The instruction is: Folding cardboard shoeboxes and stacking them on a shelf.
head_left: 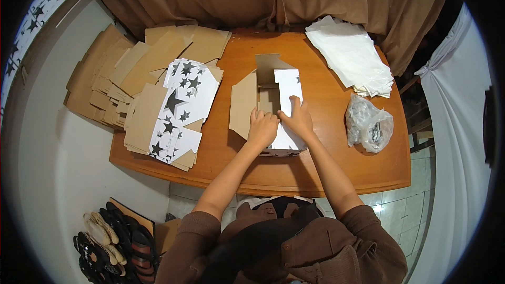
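A partly folded cardboard box (pixel 288 85) stands in the middle of the table, white outside with black stars and plain brown inside. Its top is unfolded, with a brown flap (pixel 243 102) spread to the left and another upright at the far side. My left hand (pixel 263 129) is closed at the near end of the opening, its fingers curled over the cardboard edge. On the right-hand panel, my right hand (pixel 298 119) grips the edge, thumb toward the opening. The fingertips of both hands nearly meet; what lies under them is hidden.
Flat star-printed cardboard blanks (pixel 176 110) lie left of the box, beside piled brown cardboard (pixel 110 73). A stack of white sheets (pixel 350 55) and a clear plastic bag (pixel 370 124) lie on the right of the wooden table (pixel 231 171). Several shoes (pixel 115 236) stand at lower left.
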`<state>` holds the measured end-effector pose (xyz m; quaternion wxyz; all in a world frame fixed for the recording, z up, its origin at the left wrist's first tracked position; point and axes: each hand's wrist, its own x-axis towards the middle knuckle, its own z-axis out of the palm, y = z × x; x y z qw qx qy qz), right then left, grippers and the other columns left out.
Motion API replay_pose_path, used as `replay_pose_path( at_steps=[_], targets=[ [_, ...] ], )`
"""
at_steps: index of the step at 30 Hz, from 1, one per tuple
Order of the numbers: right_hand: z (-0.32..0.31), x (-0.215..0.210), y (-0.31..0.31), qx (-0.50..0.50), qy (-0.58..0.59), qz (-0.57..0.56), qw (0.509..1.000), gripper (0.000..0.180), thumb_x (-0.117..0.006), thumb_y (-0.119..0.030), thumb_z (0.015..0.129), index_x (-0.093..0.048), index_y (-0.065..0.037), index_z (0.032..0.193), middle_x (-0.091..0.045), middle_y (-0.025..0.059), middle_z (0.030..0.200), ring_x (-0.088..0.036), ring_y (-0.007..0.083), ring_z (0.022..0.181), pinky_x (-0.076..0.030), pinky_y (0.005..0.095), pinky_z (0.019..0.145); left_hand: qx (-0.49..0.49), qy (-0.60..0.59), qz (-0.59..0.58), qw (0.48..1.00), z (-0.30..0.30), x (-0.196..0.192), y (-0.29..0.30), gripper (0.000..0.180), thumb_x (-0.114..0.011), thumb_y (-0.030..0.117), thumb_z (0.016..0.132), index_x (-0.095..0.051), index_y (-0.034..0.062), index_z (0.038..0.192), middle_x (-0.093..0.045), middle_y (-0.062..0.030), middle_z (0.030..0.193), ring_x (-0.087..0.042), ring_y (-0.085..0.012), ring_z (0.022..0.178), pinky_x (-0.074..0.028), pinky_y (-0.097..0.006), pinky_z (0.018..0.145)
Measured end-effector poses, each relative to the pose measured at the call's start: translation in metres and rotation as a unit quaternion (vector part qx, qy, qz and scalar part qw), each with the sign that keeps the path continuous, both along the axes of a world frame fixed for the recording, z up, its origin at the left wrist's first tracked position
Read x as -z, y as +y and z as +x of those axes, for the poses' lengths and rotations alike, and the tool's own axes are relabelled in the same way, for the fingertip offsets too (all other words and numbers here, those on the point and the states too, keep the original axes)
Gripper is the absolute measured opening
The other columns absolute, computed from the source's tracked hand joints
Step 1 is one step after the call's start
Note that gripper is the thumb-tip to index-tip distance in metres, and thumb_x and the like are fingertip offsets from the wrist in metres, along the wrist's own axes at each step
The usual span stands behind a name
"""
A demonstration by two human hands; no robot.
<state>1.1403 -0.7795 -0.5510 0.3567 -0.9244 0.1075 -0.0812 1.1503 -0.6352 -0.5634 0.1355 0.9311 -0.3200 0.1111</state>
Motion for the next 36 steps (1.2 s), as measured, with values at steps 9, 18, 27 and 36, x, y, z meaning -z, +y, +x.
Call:
replay_pose_path(
  at_steps=[9,18,27,36],
  targets=[
    [0.007,0.007,-0.006,-0.017,0.008,0.055,0.998,0.051,-0.055,-0.034,0.084,-0.041,-0.005,0.124,-0.034,0.0358,0.126,-0.044,0.0491,0.111,-0.041,0.0483,0.09,-0.028,0.058,-0.026,0.998,-0.002,-0.012,0.0,0.024,-0.05,0.021,0.09,-0.058,0.0002,0.098,-0.055,-0.0147,0.102,-0.047,-0.0308,0.104,-0.022,-0.053,0.103],
    [0.02,0.0,0.001,0.017,-0.034,-0.104,0.994,0.051,-0.065,-0.031,0.076,-0.045,-0.001,0.111,-0.029,0.0366,0.13,-0.033,0.0498,0.119,-0.034,0.0522,0.095,-0.068,-0.12,-0.055,0.989,0.073,-0.026,-0.011,0.06,-0.056,0.033,0.084,-0.036,0.0056,0.134,-0.031,-0.0146,0.139,-0.027,-0.0295,0.131,-0.018,-0.052,0.107],
    [0.016,-0.006,0.01,0.022,-0.028,-0.12,0.992,0.048,-0.067,-0.02,0.072,-0.046,-0.004,0.112,-0.034,0.0322,0.125,-0.039,0.0474,0.11,-0.04,0.0497,0.088,0.053,-0.255,-0.019,0.965,0.154,-0.055,-0.03,0.045,-0.049,0.011,0.08,-0.05,0.014,0.125,-0.052,-0.0051,0.123,-0.048,-0.0245,0.113,-0.032,-0.04,0.101],
    [0.019,-0.016,0.012,0.022,0.105,-0.097,0.99,0.06,-0.064,-0.03,0.073,-0.036,-0.005,0.121,-0.023,0.0323,0.134,-0.052,0.0486,0.094,-0.051,0.0496,0.072,0.241,-0.147,0.06,0.957,0.132,-0.035,0.015,0.032,-0.057,0.008,0.073,-0.06,0.0188,0.102,-0.055,-0.0014,0.094,-0.054,-0.0199,0.081,-0.045,-0.032,0.071]
  ],
)
